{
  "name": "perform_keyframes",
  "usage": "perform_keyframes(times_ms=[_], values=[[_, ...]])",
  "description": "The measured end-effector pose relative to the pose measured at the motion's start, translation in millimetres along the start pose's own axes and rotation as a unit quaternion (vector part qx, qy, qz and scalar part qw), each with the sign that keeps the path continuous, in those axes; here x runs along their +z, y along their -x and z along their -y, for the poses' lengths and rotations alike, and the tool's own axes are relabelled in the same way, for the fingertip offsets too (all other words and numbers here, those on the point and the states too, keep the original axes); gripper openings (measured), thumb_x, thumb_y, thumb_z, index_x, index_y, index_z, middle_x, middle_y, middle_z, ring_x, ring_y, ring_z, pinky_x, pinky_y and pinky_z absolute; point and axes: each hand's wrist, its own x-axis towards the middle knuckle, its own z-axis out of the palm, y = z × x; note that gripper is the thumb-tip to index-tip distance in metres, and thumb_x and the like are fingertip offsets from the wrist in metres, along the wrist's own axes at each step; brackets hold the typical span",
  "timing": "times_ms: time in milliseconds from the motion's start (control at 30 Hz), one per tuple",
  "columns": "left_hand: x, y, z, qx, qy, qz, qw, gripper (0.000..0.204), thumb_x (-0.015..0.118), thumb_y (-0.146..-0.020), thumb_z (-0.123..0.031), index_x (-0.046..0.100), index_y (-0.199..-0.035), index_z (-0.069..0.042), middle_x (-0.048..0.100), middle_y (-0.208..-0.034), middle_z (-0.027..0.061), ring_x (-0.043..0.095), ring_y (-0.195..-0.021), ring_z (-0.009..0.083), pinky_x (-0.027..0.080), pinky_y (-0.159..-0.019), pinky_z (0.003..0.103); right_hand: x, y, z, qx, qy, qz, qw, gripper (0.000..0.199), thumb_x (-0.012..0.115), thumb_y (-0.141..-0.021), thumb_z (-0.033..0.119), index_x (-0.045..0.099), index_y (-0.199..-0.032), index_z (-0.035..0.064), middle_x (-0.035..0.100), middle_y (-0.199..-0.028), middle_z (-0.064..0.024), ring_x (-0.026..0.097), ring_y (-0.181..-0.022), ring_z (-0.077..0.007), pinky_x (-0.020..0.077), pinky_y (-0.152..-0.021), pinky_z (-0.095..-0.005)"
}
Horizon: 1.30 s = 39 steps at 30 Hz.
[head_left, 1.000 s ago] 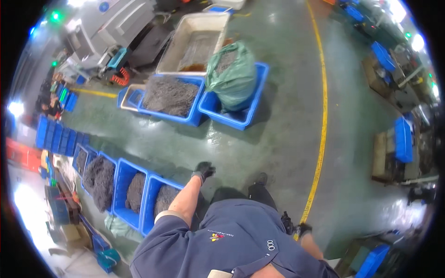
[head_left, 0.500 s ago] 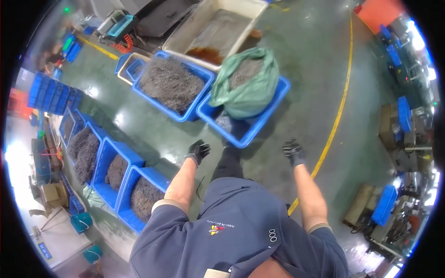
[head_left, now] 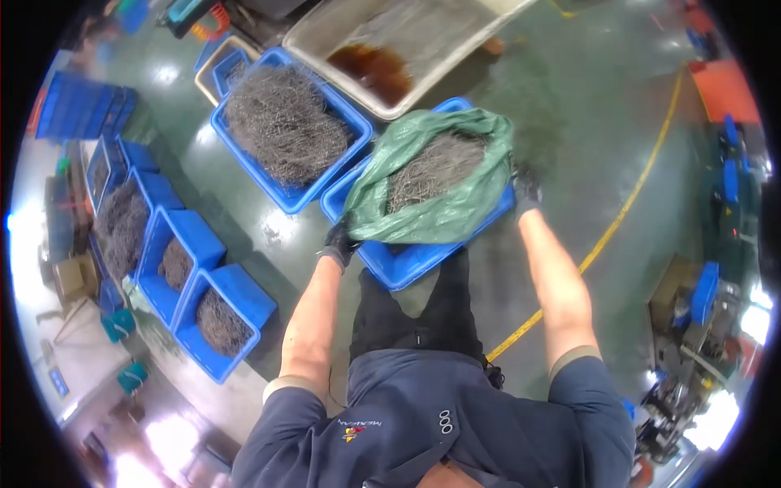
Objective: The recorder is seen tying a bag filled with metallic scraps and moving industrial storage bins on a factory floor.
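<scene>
A green plastic bag (head_left: pixel 435 224) of grey, wiry metal scrap (head_left: pixel 435 171) sits in a blue bin (head_left: pixel 396 275) in front of me. Its mouth is spread wide over the bin. My left hand (head_left: pixel 340 241), in a black glove, is closed at the bag's left edge, its fingertips partly hidden against the green plastic. Beside the right edge of the bag and the bin's rim is my right hand (head_left: pixel 527 191), also gloved. Motion smears its fingers, so its grip does not show.
Left of the bag stands another blue bin (head_left: pixel 285 199) heaped with wiry scrap. Behind is a large pale tub (head_left: pixel 451 69) with brown liquid. Several tilted blue bins (head_left: pixel 215 370) line the left. A yellow floor line (head_left: pixel 618 215) runs along the right.
Both hands have reached forward to the bag's sides, and the left has closed on its edge. The bag's mouth looks wider. The bagged bin appears closer to my body, with both legs now visible.
</scene>
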Motion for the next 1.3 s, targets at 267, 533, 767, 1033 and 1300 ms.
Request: perform_keyframes(times_ms=[267, 533, 767, 1033, 1300], values=[[56.0, 21.4, 6.8, 0.216, -0.073, -0.103, 0.968, 0.035, 0.061, -0.084, -0.026, 0.057, -0.11, -0.004, 0.062, -0.103, 0.0102, 0.058, -0.088, 0.0225, 0.048, -0.075, 0.036, -15.1, -166.8, -66.5, 0.001, -0.12, -0.091, 0.989, 0.052, 0.04, -0.085, 0.051, 0.06, -0.114, 0.0129, 0.056, -0.119, -0.0161, 0.052, -0.111, -0.034, 0.0417, -0.091, -0.0421], [128.4, 154.0, -24.7, 0.434, -0.353, -0.271, 0.783, 0.023, 0.052, -0.088, -0.02, 0.063, -0.098, -0.003, 0.065, -0.091, 0.0122, 0.06, -0.081, 0.0242, 0.046, -0.074, 0.033, 18.6, -129.3, -216.8, -0.086, -0.462, -0.3, 0.83, 0.037, 0.042, -0.092, 0.031, 0.055, -0.113, 0.0029, 0.057, -0.102, -0.0082, 0.052, -0.093, -0.0231, 0.0419, -0.084, -0.0352], [73.8, 168.5, 20.3, 0.384, -0.333, -0.342, 0.79, 0.022, 0.049, -0.088, -0.017, 0.063, -0.099, -0.004, 0.065, -0.092, 0.0115, 0.061, -0.083, 0.0207, 0.047, -0.073, 0.032, -26.1, -65.0, -174.9, -0.133, -0.126, -0.294, 0.938, 0.029, 0.042, -0.088, 0.006, 0.058, -0.111, 0.001, 0.06, -0.114, -0.0137, 0.055, -0.105, -0.0194, 0.0424, -0.088, -0.0301], [44.6, 116.9, 1.1, 0.347, -0.309, -0.306, 0.831, 0.029, 0.045, -0.09, -0.021, 0.06, -0.106, -0.001, 0.063, -0.097, 0.0153, 0.059, -0.087, 0.0248, 0.045, -0.08, 0.033, 14.8, -140.5, -162.9, -0.048, -0.393, -0.178, 0.901, 0.046, 0.036, -0.091, 0.041, 0.046, -0.129, 0.0166, 0.052, -0.127, -0.0101, 0.05, -0.114, -0.0238, 0.0393, -0.095, -0.0366], [107.7, 114.4, -27.1, 0.417, -0.193, -0.184, 0.869, 0.033, 0.043, -0.093, -0.021, 0.056, -0.118, -0.006, 0.059, -0.114, 0.0086, 0.055, -0.1, 0.0184, 0.044, -0.087, 0.034, -1.0, -206.4, -151.7, -0.109, -0.154, -0.257, 0.948, 0.036, 0.039, -0.092, 0.035, 0.059, -0.114, 0.0148, 0.061, -0.111, -0.015, 0.058, -0.102, -0.032, 0.0466, -0.083, -0.0401]])
